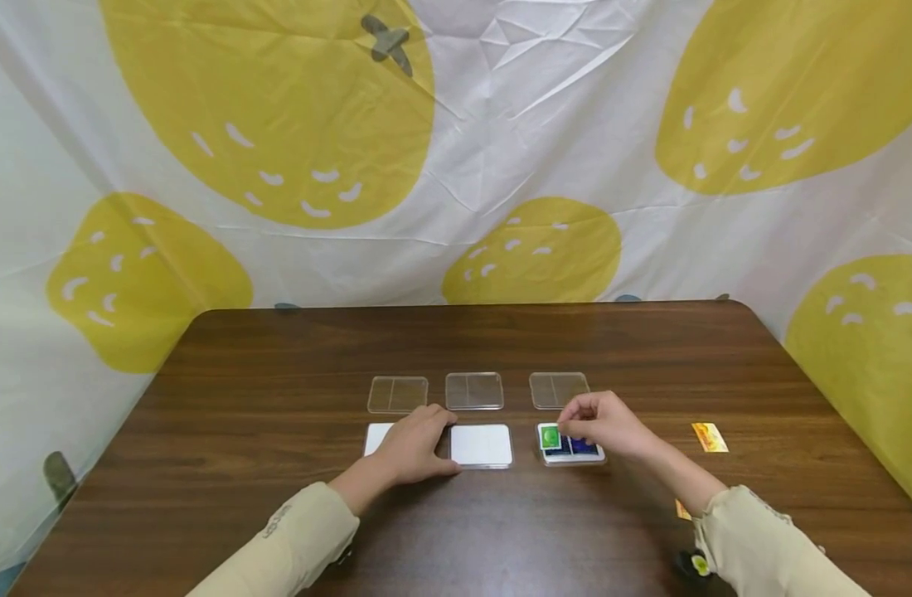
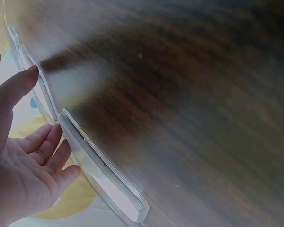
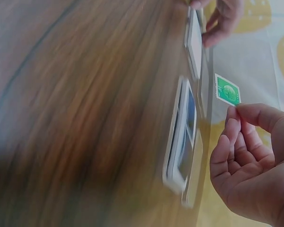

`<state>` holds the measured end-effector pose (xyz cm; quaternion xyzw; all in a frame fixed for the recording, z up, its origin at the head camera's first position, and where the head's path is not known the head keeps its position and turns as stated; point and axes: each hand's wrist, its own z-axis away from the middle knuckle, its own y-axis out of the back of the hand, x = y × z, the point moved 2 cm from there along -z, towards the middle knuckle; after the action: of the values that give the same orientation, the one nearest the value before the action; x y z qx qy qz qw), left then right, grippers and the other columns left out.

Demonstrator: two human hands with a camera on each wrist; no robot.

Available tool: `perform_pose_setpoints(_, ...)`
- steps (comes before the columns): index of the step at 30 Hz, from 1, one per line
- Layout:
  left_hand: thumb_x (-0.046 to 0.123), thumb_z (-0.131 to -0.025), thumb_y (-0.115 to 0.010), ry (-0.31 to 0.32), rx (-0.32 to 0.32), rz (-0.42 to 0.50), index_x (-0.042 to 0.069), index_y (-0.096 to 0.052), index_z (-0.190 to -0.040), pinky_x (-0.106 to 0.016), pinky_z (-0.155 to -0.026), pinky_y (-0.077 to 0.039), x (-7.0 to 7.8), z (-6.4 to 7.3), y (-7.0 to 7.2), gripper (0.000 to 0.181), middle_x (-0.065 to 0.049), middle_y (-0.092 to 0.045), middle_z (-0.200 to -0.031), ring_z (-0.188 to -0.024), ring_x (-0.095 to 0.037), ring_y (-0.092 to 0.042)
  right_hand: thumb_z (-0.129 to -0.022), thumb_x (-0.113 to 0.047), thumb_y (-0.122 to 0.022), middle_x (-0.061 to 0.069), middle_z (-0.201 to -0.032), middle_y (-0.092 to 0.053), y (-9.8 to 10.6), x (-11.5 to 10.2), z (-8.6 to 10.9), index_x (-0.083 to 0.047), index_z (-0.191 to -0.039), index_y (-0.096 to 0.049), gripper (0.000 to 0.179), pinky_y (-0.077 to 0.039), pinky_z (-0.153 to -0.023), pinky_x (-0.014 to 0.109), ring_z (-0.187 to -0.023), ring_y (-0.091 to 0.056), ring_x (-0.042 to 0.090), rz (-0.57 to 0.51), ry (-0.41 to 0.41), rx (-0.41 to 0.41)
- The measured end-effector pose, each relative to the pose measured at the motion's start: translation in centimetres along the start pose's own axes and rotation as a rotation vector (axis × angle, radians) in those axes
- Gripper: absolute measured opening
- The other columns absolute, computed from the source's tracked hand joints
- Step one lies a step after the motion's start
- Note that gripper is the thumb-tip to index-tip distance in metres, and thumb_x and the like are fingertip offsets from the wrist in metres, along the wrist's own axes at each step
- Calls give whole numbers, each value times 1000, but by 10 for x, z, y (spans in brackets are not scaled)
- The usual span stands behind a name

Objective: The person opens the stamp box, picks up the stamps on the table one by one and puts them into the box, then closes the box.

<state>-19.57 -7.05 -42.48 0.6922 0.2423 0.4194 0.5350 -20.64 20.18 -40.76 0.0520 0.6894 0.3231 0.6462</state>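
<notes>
My right hand (image 1: 608, 424) pinches a small green stamp (image 3: 227, 89) between thumb and index finger. The stamp is above the right-hand flat case (image 1: 575, 458), which holds dark blue stamps. My left hand (image 1: 414, 448) is spread between two white-topped cases, its thumb and fingertips at the left side of the middle case (image 1: 482, 445). It partly covers the left case (image 1: 376, 436). In the left wrist view the fingers (image 2: 49, 153) are loosely bent by the cases' edges, with nothing pinched between them and the thumb.
Three clear lids, left (image 1: 398, 395), middle (image 1: 474, 391) and right (image 1: 556, 390), lie behind the cases. Toward the table's right are a yellow-orange stamp (image 1: 710, 437), another orange piece (image 1: 682, 509) partly behind the right forearm, and a small dark object (image 1: 698, 565) by the sleeve.
</notes>
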Motion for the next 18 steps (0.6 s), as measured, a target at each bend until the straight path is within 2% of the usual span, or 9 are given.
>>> perform_pose_setpoints(6,36,-69,-75,-6,2,4,2,-56,-115,-37,-83,-45,-1,0,-1,61,-8,-57,-108,-100,-24,-53,-80,-7,-63,1,-63,-55,-20,-5,-12,5,-81,-63,13,-44,-48,25,-58,-49,11,-28,-4,-21)
perform_pose_setpoints(14,36,-70,-75,-33,31,27,4,-56,-114,-37,-84,-44,-3,4,-2,57,-7,-57,-108,-101,-23,-52,-78,-6,-63,-2,-59,-52,-37,-10,-17,9,-85,-62,16,-38,-43,20,-53,-46,7,-138,-88,-24)
perform_pose_setpoints(18,35,-71,-75,-55,52,53,5,-57,-112,-37,-84,-44,-6,5,-4,54,-6,-58,-107,-101,-21,-52,-76,-5,-64,-4,-57,-53,-43,-10,-19,10,-85,-62,18,-35,-42,18,-50,-44,6,-158,-114,-13)
